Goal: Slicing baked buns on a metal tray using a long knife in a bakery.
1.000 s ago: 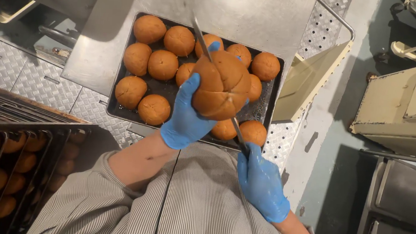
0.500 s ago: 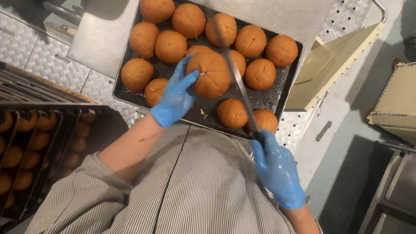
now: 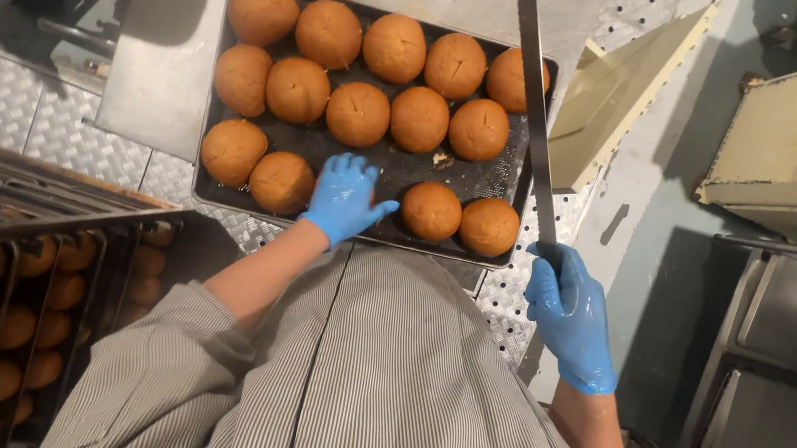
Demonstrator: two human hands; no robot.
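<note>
Knife point(image 3: 534, 121), gripped by right hand point(image 3: 568, 316), points away; left hand point(image 3: 343, 198) spread, empty.

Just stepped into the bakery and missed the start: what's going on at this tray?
A person in blue gloves stands over a dark baking tray of round brown buns. The left hand rests flat on the tray's bare patch between buns. The right hand grips a long bread knife, blade pointing away past the tray's right edge. More buns fill a rack on the left.
</note>
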